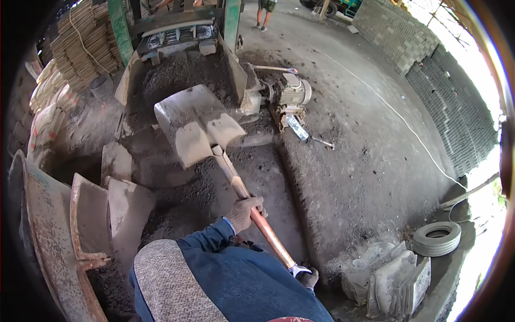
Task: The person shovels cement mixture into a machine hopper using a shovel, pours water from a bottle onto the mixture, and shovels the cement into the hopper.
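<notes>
A wide, dusty metal shovel (196, 121) reaches forward from my body, its blade in front of the dark loose material (185, 75) in the metal hopper. My left hand (247, 212), in a greyish glove, is wrapped around the middle of the reddish-brown shaft. Closed around the handle at the near end is my right hand (307, 277), partly hidden by the grip. Only a thin grey layer shows on the blade, with no heap on it. Whether the blade touches the hopper material I cannot tell.
An electric motor (292, 90) stands right of the hopper, near a plastic bottle (296, 127). Rusty curved metal plates (91, 220) stand at left. At right are a tire (437, 239), filled sacks (383, 279) and stacked blocks (453, 107). A person (265, 12) is far back.
</notes>
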Action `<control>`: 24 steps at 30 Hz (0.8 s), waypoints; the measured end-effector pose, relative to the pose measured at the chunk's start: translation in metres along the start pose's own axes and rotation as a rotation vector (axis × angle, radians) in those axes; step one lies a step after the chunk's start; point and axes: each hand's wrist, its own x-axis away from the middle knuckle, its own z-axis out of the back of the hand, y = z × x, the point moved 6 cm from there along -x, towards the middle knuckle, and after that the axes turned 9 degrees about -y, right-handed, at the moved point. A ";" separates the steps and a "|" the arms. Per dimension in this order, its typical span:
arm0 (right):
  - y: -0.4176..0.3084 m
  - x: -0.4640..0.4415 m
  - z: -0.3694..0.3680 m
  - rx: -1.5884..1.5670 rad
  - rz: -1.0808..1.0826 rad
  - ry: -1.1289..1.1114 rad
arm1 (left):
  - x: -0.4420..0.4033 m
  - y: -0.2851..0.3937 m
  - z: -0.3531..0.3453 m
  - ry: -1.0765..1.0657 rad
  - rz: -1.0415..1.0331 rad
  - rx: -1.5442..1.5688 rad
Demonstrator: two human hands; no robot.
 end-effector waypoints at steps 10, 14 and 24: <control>-0.231 0.121 -0.008 -0.376 0.152 -0.186 | -0.041 0.136 0.009 0.237 -0.300 0.143; -0.229 0.124 0.022 -0.390 0.237 -0.086 | -0.042 0.156 0.003 0.352 -0.275 0.077; -0.338 0.154 -0.101 -0.389 0.265 -0.014 | -0.103 0.240 0.093 0.189 -0.294 0.202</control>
